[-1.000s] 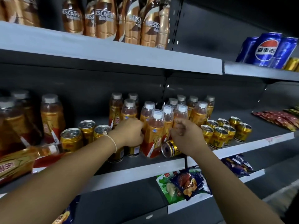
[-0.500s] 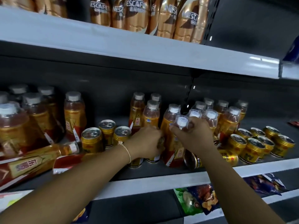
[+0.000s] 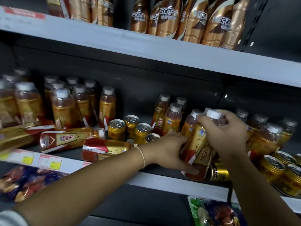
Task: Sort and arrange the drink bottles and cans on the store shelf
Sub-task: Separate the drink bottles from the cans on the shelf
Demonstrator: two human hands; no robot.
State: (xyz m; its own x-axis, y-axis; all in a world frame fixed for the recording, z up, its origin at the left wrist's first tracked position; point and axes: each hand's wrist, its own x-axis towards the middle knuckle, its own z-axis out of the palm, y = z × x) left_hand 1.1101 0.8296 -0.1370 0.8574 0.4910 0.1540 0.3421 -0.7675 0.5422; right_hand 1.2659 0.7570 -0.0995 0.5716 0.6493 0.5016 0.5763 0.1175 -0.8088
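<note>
On the middle shelf (image 3: 162, 181) stand gold-and-red drink bottles with white caps. My right hand (image 3: 226, 136) grips the neck of one tilted bottle (image 3: 202, 154) at the shelf front. My left hand (image 3: 166, 150) holds the lower body of the same bottle from the left. A gold can (image 3: 218, 172) lies on its side just below it. Three gold cans (image 3: 130, 128) stand upright left of my left hand. Two bottles (image 3: 68, 139) lie flat on the shelf further left. More upright cans (image 3: 280, 170) stand at the right.
A crowd of upright bottles (image 3: 61, 105) fills the left of the shelf. Brown Nescafe bottles (image 3: 169, 17) line the upper shelf. Snack bags (image 3: 216, 212) lie on the shelf below. Price tags (image 3: 45, 160) run along the shelf edge.
The view has swung left, showing more bottles on the left. Both hands stay on the front bottle, which now leans further toward the shelf edge.
</note>
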